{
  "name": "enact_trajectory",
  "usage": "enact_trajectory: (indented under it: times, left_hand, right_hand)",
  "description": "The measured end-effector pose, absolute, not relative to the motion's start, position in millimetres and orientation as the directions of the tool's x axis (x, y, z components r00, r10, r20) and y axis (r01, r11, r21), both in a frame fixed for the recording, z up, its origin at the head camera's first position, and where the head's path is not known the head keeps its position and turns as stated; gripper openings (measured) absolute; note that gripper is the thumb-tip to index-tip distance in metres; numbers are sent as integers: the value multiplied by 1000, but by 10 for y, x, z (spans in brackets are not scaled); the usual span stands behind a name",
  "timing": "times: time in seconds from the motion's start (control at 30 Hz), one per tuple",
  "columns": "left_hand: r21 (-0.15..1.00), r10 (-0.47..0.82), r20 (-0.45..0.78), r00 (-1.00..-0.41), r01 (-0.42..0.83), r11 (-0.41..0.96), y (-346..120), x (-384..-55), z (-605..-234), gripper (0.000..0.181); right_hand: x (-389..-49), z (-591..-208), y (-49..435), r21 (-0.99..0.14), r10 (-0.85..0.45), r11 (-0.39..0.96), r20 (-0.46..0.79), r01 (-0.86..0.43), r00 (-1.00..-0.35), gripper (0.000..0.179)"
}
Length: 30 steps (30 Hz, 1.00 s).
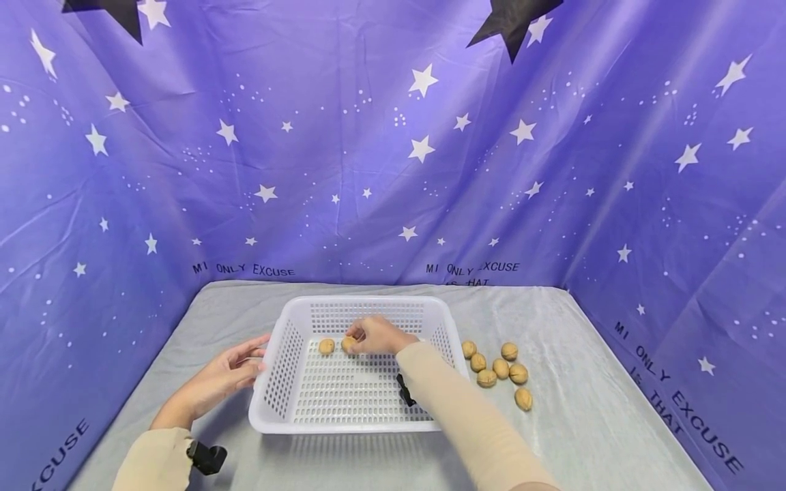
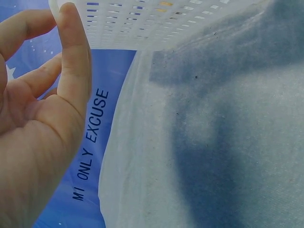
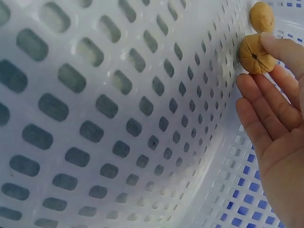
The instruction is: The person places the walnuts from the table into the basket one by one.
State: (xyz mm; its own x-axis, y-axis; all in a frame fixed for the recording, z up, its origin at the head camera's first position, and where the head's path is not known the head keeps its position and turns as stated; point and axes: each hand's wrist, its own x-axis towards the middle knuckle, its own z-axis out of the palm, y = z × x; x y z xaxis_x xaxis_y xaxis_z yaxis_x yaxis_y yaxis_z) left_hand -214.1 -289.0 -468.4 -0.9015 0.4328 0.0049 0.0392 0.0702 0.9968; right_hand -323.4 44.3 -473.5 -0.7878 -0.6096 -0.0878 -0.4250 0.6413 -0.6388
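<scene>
A white perforated plastic basket (image 1: 353, 428) stands on the grey cloth. Inside it, my right hand (image 1: 379, 335) pinches a walnut (image 3: 256, 54) between thumb and fingers, down at the basket floor. A second walnut (image 1: 327, 347) lies on the floor just left of it. My left hand (image 1: 222, 374) is at the basket's left side; in the left wrist view its thumb and a finger pinch the rim (image 2: 59, 8).
Several loose walnuts (image 1: 500, 369) lie on the cloth right of the basket. Blue-purple star-printed fabric (image 1: 381, 170) walls off the back and both sides of the grey cloth-covered table (image 1: 589, 409). Both sleeves carry a black wrist device (image 1: 207, 457).
</scene>
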Motion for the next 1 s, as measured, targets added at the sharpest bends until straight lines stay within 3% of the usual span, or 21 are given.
enact_trajectory:
  times: [0.5,1.0]
  left_hand:
    - [997,441,7,-897,38,62,-2893,-2146,-4691,66]
    - [998,450,7,-893,35,55,-2898,-2148,-4695,65]
  right_hand:
    - [-3239,-4631,530,-633,-612,656,-127,-411,-780,54]
    - [-3207,-4141,776,-553,-697,637,-118,-536,-707,43]
